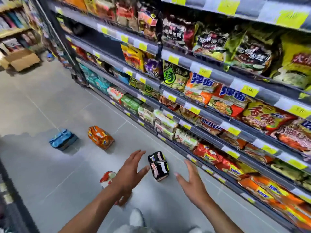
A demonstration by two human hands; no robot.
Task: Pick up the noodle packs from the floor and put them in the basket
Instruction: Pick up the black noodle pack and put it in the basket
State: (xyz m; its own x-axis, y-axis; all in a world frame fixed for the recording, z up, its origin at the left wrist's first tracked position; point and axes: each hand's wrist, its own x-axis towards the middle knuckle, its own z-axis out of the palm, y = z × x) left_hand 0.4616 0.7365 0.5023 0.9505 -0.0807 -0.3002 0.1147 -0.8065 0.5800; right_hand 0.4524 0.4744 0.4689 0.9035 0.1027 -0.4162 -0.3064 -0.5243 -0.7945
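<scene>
Several noodle packs lie on the grey tiled floor. A black pack (158,166) sits between my two hands, touched by neither. My left hand (131,174) is open with fingers spread, just left of it. On the black pack's other side, my right hand (191,179) is open too. A red and white pack (107,178) lies partly hidden behind my left wrist. An orange pack (99,137) and a blue pack (63,139) lie farther off to the left. No basket is in view.
Shelves (202,113) packed with noodle bags run along the right side, down to floor level. A cardboard box (23,60) stands at the far left. My white shoe (136,217) shows at the bottom. A dark shelf edge (10,190) borders the left.
</scene>
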